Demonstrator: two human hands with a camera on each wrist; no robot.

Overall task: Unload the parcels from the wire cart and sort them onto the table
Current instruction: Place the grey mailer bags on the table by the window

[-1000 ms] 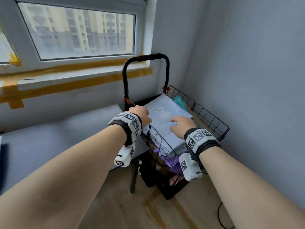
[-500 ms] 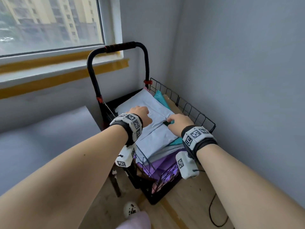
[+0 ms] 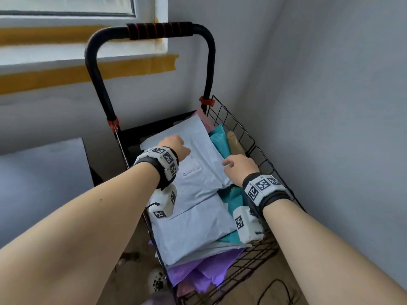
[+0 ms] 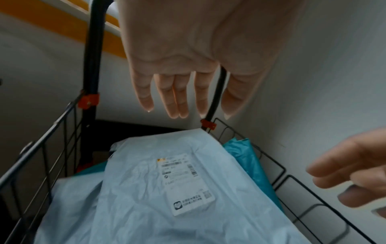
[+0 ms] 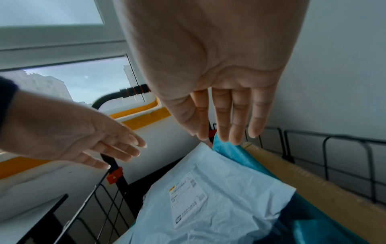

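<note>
The black wire cart point(image 3: 267, 160) is packed with flat parcels. On top lies a pale blue mailer point(image 3: 198, 183) with a white label point(image 4: 183, 184). Under it are another pale blue mailer point(image 3: 193, 234), a teal parcel point(image 3: 219, 139) on the right, and purple parcels point(image 3: 198, 274) lower down. My left hand point(image 3: 175, 146) hovers over the top mailer's far half, fingers straight and spread point(image 4: 177, 99), holding nothing. My right hand point(image 3: 239, 168) is at the mailer's right edge above the teal parcel point(image 5: 240, 153), fingers point(image 5: 225, 123) extended and holding nothing.
The grey table point(image 3: 44, 183) stands left of the cart. The cart's black handle point(image 3: 158, 30) rises at the far end, below the window sill. A brown cardboard piece point(image 3: 234, 139) lies along the cart's right side, close to the wall. A black cable point(image 3: 275, 291) lies on the floor.
My head has come closer and now looks down over the cart. Both hands have stayed over the top pale blue mailer, and the right fingers have moved off its edge.
</note>
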